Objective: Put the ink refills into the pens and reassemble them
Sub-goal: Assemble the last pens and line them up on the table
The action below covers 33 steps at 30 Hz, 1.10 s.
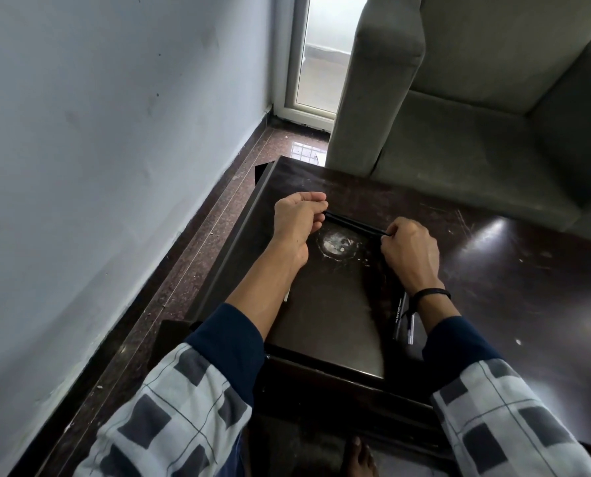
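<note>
A black pen (352, 223) is held level above the dark wooden table (493, 270), between both hands. My left hand (295, 218) pinches its far left end with curled fingers. My right hand (409, 249) pinches its right end, where a thin tip shows between the fingertips. By my right wrist lie two more pens on the table, a black one with white lettering (398, 315) and a paler, clear one (411, 328). A small white piece (286, 297) peeks out beside my left forearm.
A whitish ring stain (338, 244) marks the table under the pen. A grey armchair (476, 98) stands just behind the table. The wall (98, 149) runs along the left, with a strip of polished floor (190, 270) between it and the table edge.
</note>
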Available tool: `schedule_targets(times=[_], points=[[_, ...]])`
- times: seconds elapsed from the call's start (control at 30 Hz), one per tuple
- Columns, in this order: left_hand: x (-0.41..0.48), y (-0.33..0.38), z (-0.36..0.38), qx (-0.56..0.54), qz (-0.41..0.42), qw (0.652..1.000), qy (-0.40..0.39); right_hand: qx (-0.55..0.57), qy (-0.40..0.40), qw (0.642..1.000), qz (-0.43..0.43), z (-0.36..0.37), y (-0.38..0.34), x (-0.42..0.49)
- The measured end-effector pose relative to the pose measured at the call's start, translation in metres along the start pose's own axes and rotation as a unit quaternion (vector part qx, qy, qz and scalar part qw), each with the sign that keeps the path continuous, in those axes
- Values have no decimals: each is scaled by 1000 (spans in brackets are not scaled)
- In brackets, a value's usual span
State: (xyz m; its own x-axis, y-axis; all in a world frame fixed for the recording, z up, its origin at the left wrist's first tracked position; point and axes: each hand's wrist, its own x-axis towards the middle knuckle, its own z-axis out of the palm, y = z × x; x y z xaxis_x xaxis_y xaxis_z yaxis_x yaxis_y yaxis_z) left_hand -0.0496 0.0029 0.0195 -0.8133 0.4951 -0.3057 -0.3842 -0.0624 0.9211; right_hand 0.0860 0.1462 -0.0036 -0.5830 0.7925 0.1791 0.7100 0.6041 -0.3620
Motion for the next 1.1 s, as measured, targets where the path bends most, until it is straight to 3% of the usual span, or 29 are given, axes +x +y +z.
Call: schedule_targets(times=[0.13,0.33,0.53,0.7,0.77,0.87,0.97,1.1], points=[[0,0,0,0,1,1000,1,27,42,999,23,-22,3,-24],[-2,-3,2,13,4,1000,-4,-16,-69,996,62,-36,18,-64],[-1,-2,2,14,-1,1000,-13,-26,-102,993,51,-25,8,-83],[-3,-1,2,50,-23,996,-68,84,-97,989,77,-27,-7,-87],[-6,-1,4,81,-37,990,-108,224,-95,962,127,-33,-9,-83],[-12,-3,8,118,-67,972,-191,434,-114,871,201,-41,-9,-80],[-18,-9,14,143,-83,953,-253,511,-133,816,237,-44,-13,-80],[-21,-11,18,142,-72,952,-263,547,-160,788,233,-45,-17,-79]])
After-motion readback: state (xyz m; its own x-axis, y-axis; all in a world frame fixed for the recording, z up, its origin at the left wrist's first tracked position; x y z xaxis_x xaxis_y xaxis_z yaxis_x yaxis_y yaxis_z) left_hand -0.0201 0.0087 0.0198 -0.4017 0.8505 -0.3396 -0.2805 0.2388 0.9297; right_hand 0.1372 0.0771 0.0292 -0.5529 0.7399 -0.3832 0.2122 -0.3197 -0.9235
